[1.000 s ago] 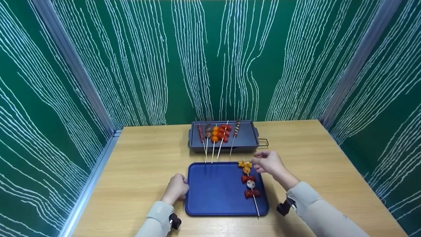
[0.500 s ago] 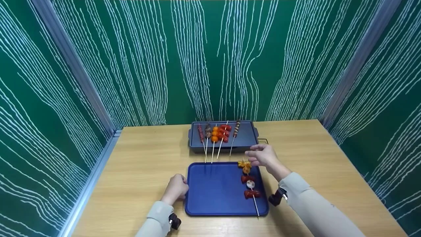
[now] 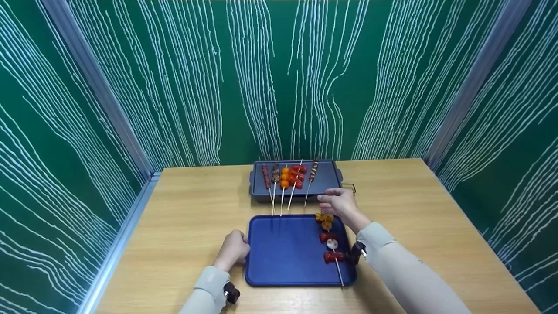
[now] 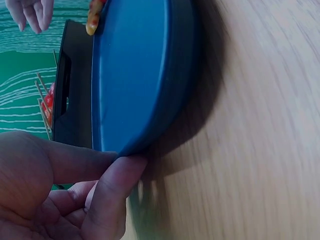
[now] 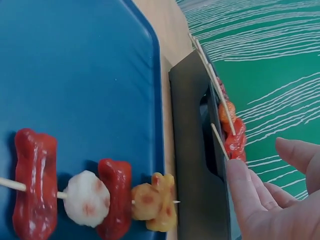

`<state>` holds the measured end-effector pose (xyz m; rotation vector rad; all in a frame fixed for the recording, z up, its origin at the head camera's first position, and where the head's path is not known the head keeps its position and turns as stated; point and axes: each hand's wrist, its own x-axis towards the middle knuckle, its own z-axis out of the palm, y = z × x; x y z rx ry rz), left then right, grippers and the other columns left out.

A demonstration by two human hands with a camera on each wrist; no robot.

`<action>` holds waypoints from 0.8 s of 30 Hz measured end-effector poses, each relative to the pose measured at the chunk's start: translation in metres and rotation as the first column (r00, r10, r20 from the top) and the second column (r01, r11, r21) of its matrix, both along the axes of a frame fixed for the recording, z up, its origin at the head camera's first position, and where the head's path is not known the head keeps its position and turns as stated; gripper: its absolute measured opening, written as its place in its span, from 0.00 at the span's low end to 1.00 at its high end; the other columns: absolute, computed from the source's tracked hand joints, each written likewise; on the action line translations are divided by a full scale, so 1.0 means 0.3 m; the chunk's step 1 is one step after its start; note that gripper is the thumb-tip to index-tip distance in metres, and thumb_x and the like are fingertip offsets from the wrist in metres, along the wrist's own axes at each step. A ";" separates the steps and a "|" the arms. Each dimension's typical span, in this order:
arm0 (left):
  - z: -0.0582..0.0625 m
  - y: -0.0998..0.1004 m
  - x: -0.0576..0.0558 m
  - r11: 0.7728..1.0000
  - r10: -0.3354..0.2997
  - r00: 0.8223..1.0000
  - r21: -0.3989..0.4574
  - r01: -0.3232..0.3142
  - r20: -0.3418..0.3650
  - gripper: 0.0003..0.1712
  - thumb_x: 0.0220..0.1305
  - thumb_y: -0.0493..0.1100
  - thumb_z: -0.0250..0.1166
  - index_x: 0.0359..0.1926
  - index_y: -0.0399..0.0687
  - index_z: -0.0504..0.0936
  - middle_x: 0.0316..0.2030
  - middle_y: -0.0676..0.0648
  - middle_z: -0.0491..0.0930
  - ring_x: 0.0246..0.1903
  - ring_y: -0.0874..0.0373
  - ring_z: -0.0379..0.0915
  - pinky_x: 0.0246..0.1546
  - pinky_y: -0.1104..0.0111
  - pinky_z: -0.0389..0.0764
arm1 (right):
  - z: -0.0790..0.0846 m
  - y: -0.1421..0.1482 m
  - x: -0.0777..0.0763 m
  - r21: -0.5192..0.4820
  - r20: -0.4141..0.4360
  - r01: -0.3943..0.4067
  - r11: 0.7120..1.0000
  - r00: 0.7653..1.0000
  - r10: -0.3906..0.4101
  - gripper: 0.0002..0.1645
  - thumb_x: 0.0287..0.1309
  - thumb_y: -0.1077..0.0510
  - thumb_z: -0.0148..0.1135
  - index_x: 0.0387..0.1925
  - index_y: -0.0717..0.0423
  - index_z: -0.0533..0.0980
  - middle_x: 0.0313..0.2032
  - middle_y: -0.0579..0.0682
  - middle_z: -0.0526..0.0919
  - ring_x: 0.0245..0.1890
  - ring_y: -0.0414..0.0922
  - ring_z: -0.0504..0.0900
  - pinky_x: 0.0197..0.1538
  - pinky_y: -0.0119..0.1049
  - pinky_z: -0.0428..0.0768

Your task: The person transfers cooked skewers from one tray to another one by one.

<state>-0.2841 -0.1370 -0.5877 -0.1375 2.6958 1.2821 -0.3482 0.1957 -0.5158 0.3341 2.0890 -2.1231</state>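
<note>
My left hand (image 3: 235, 247) pinches the left edge of a blue tray (image 3: 285, 253) between thumb and fingers, seen close in the left wrist view. A mixed skewer (image 3: 334, 257) of red sausage pieces, a white ball and yellow pieces lies along the tray's right side. My right hand (image 3: 342, 204) hovers over the tray's far right corner, before the grill's front right. Its thumb and fingers are spread apart with nothing between them. The nearest grill skewer is a thin meat skewer (image 3: 313, 171). In the right wrist view a stick end (image 5: 220, 142) shows close to a fingertip.
A dark rectangular grill (image 3: 329, 174) stands behind the tray, with a wire handle (image 3: 350, 187) at right. It carries several skewers, including orange balls (image 3: 284, 178) and red pieces (image 3: 297, 176), sticks overhanging its front. Green, white-lined walls (image 3: 279, 87) surround the wooden table (image 3: 187, 209).
My right hand has moved left and away from me, from beside the mixed skewer's tip toward the grill's front right. My left hand, the tray and the skewers have stayed put.
</note>
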 end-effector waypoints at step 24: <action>-0.003 0.000 -0.008 1.000 0.020 0.999 -0.007 -0.020 0.030 0.15 0.57 0.25 0.54 0.25 0.50 0.69 0.25 0.49 0.71 0.19 0.57 0.77 0.14 0.70 0.83 | -0.129 -0.108 -0.067 -0.235 0.056 0.118 0.965 0.993 -0.108 0.22 0.67 0.74 0.65 0.59 0.76 0.72 0.34 0.56 0.89 0.34 0.48 0.91 0.43 0.37 0.94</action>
